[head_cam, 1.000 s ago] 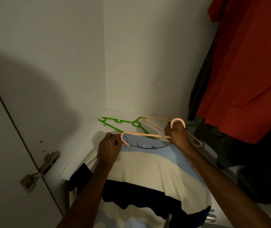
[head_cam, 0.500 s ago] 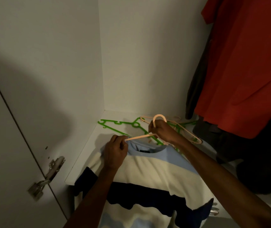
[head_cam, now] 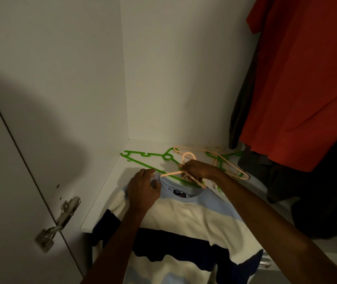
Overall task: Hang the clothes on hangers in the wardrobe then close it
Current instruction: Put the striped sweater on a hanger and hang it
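The left hand has shifted from the shoulder to the collar of the shirt, which lies on the wardrobe shelf, and pinches it open. The right hand, gripping the peach hanger by the neck, has tilted one arm toward that opening; in the dim light, the tip seems just short of it. Threading is starting; hanging and closing remain.

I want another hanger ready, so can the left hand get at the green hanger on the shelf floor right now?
Probably not yet: the left hand is holding the shirt's collar, though the green hanger lies uncovered just beyond.
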The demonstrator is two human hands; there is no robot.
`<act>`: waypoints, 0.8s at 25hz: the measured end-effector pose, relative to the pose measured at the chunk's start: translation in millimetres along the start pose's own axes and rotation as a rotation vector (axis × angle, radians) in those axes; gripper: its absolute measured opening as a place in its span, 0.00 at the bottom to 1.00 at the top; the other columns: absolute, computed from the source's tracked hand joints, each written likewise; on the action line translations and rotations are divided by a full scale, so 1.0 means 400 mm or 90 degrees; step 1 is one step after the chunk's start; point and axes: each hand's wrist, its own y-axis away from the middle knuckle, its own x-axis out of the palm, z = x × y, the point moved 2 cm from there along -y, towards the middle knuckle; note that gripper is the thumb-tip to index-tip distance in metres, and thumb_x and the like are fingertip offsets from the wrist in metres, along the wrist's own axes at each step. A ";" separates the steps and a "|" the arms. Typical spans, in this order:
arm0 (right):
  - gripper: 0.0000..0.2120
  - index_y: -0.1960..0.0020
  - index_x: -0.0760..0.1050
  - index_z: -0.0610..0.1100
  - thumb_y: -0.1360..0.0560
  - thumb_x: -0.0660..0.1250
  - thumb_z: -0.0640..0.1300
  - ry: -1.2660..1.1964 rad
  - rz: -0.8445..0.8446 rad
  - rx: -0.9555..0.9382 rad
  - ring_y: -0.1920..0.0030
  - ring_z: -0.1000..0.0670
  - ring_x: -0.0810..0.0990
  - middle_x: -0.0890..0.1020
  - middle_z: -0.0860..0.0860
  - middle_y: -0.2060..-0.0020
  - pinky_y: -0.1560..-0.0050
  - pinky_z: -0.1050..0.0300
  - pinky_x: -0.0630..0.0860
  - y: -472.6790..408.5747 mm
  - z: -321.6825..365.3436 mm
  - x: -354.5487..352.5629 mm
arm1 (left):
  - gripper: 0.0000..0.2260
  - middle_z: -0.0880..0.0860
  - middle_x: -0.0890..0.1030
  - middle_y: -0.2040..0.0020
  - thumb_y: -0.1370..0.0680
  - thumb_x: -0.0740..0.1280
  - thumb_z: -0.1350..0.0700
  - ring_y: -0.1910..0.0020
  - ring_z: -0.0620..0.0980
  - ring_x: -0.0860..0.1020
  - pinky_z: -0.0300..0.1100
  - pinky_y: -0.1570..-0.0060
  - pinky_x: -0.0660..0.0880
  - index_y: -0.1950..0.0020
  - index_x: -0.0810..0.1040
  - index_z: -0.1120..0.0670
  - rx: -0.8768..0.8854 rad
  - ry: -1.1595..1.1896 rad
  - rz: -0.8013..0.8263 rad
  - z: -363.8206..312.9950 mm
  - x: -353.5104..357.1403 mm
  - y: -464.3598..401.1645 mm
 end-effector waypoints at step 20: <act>0.25 0.70 0.63 0.50 0.23 0.69 0.61 -0.075 -0.429 0.035 0.68 0.52 0.72 0.70 0.55 0.73 0.63 0.51 0.68 0.254 -0.313 0.145 | 0.15 0.57 0.80 0.63 0.21 0.72 0.47 0.62 0.59 0.79 0.48 0.62 0.69 0.59 0.80 0.57 -0.089 -0.189 0.147 0.052 0.039 0.001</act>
